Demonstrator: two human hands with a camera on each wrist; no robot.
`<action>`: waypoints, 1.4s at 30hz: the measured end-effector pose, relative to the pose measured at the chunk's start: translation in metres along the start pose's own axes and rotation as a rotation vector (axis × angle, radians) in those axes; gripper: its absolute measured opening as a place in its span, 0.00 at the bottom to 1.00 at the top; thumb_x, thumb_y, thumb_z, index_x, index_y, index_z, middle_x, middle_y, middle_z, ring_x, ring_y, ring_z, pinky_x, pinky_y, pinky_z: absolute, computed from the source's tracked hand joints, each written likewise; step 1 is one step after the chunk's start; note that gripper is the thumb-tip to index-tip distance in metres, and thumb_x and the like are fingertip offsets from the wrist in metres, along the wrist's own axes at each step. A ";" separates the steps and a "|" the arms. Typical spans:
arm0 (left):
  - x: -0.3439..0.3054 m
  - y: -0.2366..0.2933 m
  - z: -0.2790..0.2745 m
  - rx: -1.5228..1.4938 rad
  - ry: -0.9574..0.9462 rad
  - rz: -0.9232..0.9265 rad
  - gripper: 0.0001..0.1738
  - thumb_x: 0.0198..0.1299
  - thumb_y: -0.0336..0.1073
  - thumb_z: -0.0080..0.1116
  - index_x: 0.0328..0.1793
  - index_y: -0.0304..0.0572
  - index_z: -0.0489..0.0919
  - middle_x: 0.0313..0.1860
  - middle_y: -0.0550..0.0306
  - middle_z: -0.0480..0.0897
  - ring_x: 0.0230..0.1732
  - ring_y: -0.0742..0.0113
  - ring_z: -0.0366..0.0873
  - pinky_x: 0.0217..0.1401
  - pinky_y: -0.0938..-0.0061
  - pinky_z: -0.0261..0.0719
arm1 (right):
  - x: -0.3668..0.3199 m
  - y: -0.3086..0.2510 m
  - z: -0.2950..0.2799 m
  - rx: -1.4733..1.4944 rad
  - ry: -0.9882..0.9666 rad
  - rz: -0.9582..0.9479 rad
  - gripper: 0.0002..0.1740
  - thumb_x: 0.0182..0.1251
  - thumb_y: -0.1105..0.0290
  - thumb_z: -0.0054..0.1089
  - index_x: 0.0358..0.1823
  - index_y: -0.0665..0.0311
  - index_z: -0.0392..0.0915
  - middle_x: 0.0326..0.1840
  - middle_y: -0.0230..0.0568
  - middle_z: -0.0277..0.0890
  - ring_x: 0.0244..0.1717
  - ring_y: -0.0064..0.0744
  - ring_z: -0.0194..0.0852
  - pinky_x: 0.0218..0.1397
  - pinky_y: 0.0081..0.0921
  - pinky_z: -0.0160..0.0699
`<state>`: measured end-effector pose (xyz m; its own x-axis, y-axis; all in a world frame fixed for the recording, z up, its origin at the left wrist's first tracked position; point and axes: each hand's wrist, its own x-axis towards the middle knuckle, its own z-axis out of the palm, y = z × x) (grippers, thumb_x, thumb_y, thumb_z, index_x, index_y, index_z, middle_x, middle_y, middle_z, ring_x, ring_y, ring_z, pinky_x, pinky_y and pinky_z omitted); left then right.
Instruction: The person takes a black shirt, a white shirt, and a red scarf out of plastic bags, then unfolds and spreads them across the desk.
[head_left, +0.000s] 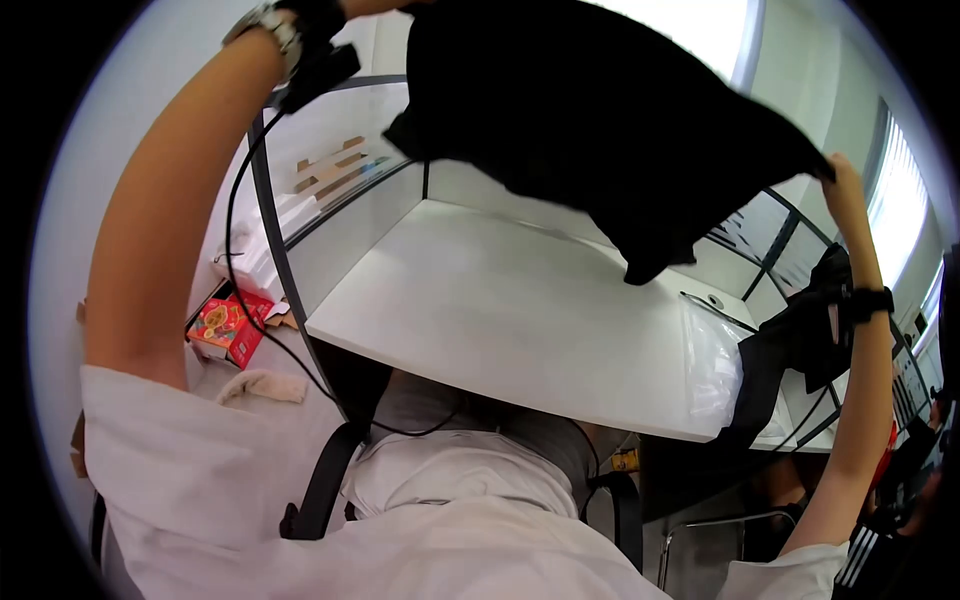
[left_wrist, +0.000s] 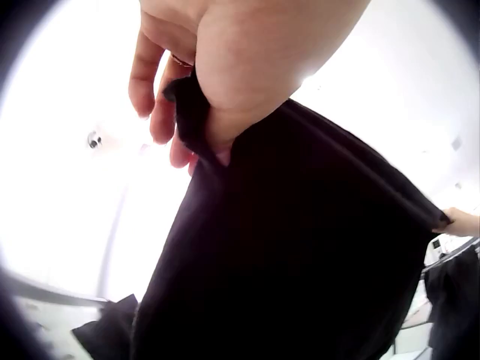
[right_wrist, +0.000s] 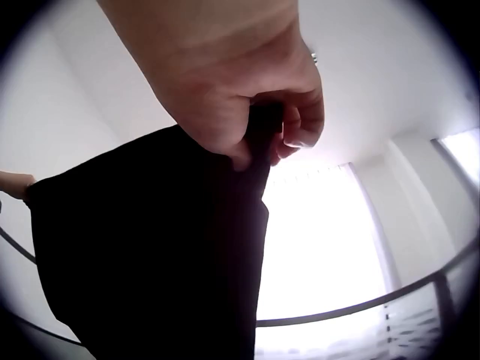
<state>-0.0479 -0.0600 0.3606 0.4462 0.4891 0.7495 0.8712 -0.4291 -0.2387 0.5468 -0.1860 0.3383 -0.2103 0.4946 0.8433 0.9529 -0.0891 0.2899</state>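
A black garment (head_left: 590, 120) hangs spread in the air above the white desk, held at two upper corners. My left hand (left_wrist: 247, 67) pinches one corner between thumb and fingers, with a fold of fabric poking up beside the thumb. In the head view that hand is mostly cut off by the top edge. My right hand (head_left: 847, 195) grips the opposite corner at the far right. The right wrist view shows its thumb and curled fingers closed round the bunched cloth (right_wrist: 262, 131). Between the hands the upper edge is stretched, and the lower edge hangs unevenly with loose flaps.
The white desk (head_left: 480, 300) has low partitions around it. Clear plastic packaging (head_left: 712, 365) and another black cloth item (head_left: 770, 375) lie at its right end. A red box (head_left: 230, 325) stands at the left. A black cable (head_left: 232, 230) dangles from my left wrist.
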 end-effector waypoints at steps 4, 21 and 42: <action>-0.081 0.009 0.039 -0.035 -0.189 0.088 0.08 0.56 0.29 0.65 0.43 0.44 0.83 0.38 0.49 0.83 0.43 0.54 0.81 0.50 0.64 0.77 | -0.099 -0.087 -0.016 0.315 -0.087 -0.213 0.11 0.54 0.89 0.59 0.38 0.71 0.78 0.39 0.50 0.75 0.43 0.50 0.75 0.50 0.31 0.73; -0.371 0.059 0.068 -1.260 -0.685 -0.268 0.11 0.49 0.17 0.59 0.36 0.39 0.85 0.38 0.63 0.80 0.32 0.75 0.73 0.33 0.80 0.69 | -0.350 -0.203 -0.073 1.122 -0.414 0.404 0.09 0.46 0.72 0.73 0.25 0.67 0.80 0.41 0.46 0.86 0.47 0.39 0.78 0.51 0.31 0.73; -0.332 0.027 0.161 -1.042 -0.458 -0.440 0.12 0.67 0.36 0.54 0.47 0.33 0.81 0.36 0.53 0.84 0.39 0.67 0.80 0.46 0.73 0.77 | -0.383 -0.229 -0.057 1.330 -1.131 0.708 0.14 0.64 0.81 0.54 0.52 0.75 0.76 0.43 0.46 0.82 0.51 0.31 0.80 0.58 0.26 0.76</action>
<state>-0.1392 -0.1115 0.0062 0.3685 0.8784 0.3045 0.4786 -0.4600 0.7479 0.3961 -0.4043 -0.0249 -0.0593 0.9814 -0.1828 0.4296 -0.1402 -0.8920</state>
